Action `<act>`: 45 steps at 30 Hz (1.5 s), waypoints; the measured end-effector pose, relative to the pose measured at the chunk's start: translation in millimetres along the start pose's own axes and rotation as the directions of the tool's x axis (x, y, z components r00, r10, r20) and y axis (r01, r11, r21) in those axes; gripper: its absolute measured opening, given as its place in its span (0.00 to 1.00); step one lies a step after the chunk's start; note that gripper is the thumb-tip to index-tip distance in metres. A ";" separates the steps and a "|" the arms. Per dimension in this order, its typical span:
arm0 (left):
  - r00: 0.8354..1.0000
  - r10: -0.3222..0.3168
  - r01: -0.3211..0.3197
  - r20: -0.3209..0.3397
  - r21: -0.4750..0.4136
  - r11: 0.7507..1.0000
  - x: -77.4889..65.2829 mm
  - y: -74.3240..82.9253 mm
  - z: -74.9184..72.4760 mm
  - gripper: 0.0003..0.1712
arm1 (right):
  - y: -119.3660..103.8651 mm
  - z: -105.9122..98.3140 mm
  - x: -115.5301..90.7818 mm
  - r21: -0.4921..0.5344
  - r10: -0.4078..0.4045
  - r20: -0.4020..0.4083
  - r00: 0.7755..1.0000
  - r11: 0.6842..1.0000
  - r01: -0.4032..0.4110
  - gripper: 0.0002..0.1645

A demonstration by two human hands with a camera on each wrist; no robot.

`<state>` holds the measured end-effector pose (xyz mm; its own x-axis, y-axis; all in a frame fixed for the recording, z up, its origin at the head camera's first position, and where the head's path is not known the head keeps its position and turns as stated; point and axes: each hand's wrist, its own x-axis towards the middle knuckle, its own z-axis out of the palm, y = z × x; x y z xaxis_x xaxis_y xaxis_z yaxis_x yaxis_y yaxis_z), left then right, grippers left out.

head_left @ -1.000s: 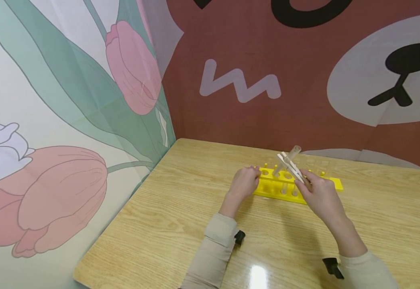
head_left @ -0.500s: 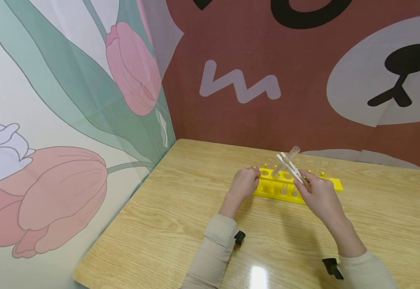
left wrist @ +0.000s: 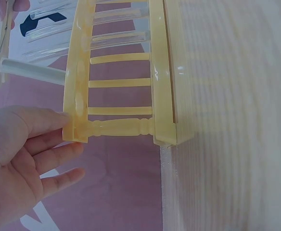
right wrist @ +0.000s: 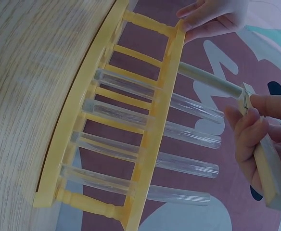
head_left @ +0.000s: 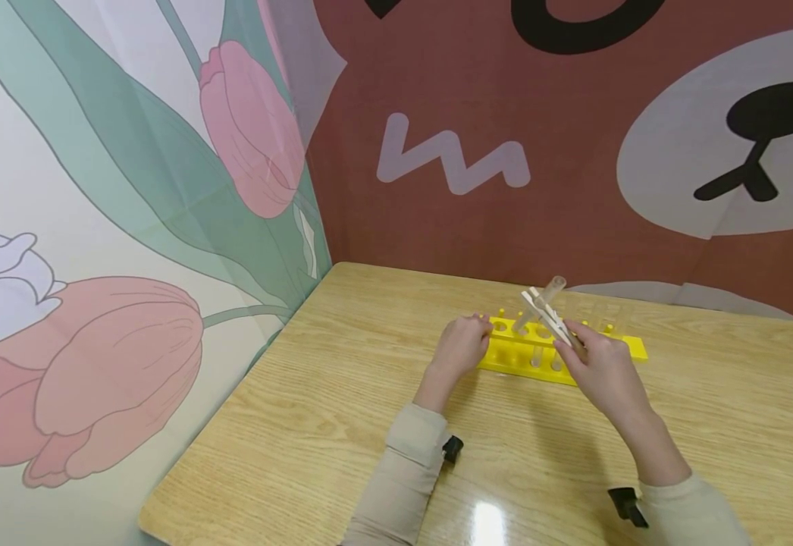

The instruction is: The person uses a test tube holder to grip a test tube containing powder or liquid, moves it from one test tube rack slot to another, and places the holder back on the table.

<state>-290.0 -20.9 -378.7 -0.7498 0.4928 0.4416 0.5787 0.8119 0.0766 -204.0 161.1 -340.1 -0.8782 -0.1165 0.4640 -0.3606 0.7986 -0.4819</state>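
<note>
A yellow test tube rack [head_left: 631,347] stands on the table. My left hand [head_left: 461,345] pinches the left end of its upper bar between thumb and fingers, as the left wrist view shows. My right hand [head_left: 608,371] holds a wooden test tube clamp [right wrist: 273,178]. Gripped in the clamp's jaws, a test tube [right wrist: 210,79] leans at a slant, its lower end at the rack's upper bar. Whether that end sits inside a hole cannot be told. Several clear test tubes [right wrist: 191,137] stand in the rack farther right, partly behind my right hand in the head view.
The wooden table [head_left: 315,409] carries the rack near its back edge. Behind it rises a brown printed cloth [head_left: 437,227], and a flower-printed cloth [head_left: 130,227] hangs along the left side. Dark straps [head_left: 627,506] sit at the wrists.
</note>
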 end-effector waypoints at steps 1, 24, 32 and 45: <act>1.000 -0.001 0.001 0.002 0.001 1.000 0.1 0.1 0.0 0.14 | -0.1 0.1 0.1 -0.001 -0.001 -0.001 1.000 1.000 0.001 0.22; 1.000 -0.016 0.016 0.013 -0.010 1.000 -0.4 0.5 -1.7 0.11 | 0.0 1.3 1.8 0.013 -0.006 0.001 1.000 1.000 0.006 0.21; 1.000 -0.005 0.005 -0.007 0.001 1.000 0.1 0.2 -0.4 0.13 | -1.0 1.9 1.0 0.021 -0.008 -0.004 1.000 1.000 0.008 0.19; 1.000 -0.018 0.018 0.010 0.003 1.000 -0.1 1.2 -1.3 0.12 | 0.2 1.5 1.7 0.023 -0.009 -0.010 1.000 1.000 0.009 0.21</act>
<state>-288.8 -20.5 -377.5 -0.7633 0.4811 0.4311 0.5641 0.8216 0.0820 -206.0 160.2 -340.5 -0.8718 -0.1178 0.4754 -0.3756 0.7837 -0.4947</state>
